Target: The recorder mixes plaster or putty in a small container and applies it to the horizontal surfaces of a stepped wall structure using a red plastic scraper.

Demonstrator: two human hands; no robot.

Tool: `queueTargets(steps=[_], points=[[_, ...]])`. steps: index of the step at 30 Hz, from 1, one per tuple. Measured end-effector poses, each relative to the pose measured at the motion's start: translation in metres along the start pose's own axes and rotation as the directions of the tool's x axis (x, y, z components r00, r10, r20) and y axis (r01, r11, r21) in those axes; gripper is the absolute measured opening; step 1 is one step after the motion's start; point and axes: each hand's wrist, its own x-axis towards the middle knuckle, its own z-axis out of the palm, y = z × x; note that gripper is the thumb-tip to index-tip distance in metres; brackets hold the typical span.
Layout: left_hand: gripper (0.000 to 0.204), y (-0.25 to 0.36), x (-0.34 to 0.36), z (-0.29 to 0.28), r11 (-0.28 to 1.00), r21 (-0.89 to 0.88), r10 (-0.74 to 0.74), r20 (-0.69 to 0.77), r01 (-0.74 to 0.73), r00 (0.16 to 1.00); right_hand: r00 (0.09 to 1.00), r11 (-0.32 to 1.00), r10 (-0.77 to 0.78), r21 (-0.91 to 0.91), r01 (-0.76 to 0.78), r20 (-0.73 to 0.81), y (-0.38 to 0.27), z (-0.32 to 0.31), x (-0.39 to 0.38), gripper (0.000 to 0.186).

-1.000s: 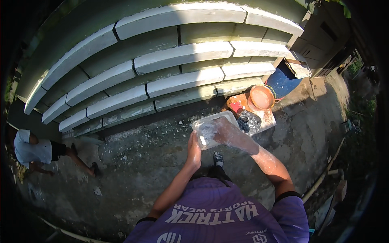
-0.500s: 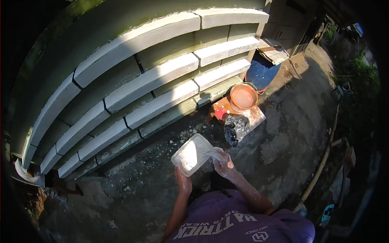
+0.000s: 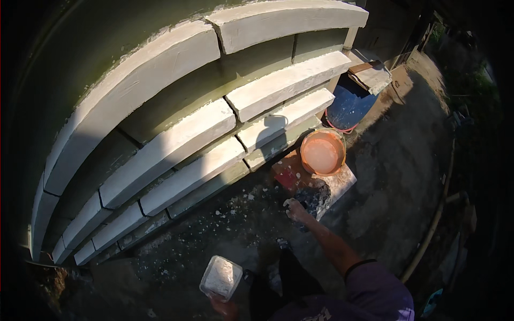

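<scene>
My left hand (image 3: 223, 306) grips the near edge of a rectangular whitish plastic tub (image 3: 210, 280), low in front of me. White powder or paste (image 3: 222, 275) lies in the tub, partly sunlit. My right hand (image 3: 295, 210) is stretched forward, its fingers curled and whitened. Whatever may be in those fingers is too small to make out. Close beside it is a crumpled black plastic bag (image 3: 317, 195), on a low board (image 3: 341, 188). An orange bucket (image 3: 323, 152) of pale, cloudy liquid stands on the board's far part, with a red item (image 3: 286, 178) near it.
A wall with rows of pale, ledge-like blocks (image 3: 289, 80) curves along the left and far side. Behind the bucket stands a blue drum (image 3: 350, 104) partly covered by boards (image 3: 372, 72). White splatter (image 3: 230, 214) dots the dark ground. A long pole (image 3: 436, 224) lies at right.
My right hand has left the tub and reached forward to beside the black bag. The tub has moved nearer and to the left in my left hand. The view has shifted.
</scene>
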Motion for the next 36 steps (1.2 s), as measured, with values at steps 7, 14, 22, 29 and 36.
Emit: queueTargets(steps=[7, 14, 22, 29, 36], points=[[0.053, -0.049, 0.052, 0.015, 0.914, 0.334, 0.299, -0.17, -0.231, 0.939, 0.969, 0.82, 0.105, -0.532, -0.211, -0.223, 0.102, 0.056, 0.12, 0.051], [0.051, -0.072, 0.072, -0.004, 0.497, 0.851, 0.487, -0.112, -0.17, 0.866, 0.951, 0.544, 0.222, -0.782, -0.305, -0.216, 0.149, 0.091, 0.171, 0.048], [0.051, -0.05, 0.051, -0.022, 0.946, 0.249, 0.269, -0.235, -0.209, 0.934, 0.986, 0.591, 0.017, -0.793, -0.145, -0.167, 0.12, 0.062, 0.16, 0.025], [0.055, -0.01, 0.026, -0.074, 0.984, 0.176, 0.096, -0.512, -0.005, 0.853, 0.939, 0.989, -0.03, -0.149, -0.023, -0.344, -0.02, -0.004, 0.104, 0.032], [0.055, 0.062, 0.007, -0.161, 0.958, -0.251, 0.041, -0.362, -0.14, 0.931, 0.976, 0.093, 0.207, 0.992, -0.082, 0.062, -0.248, 0.032, -0.017, 0.03]])
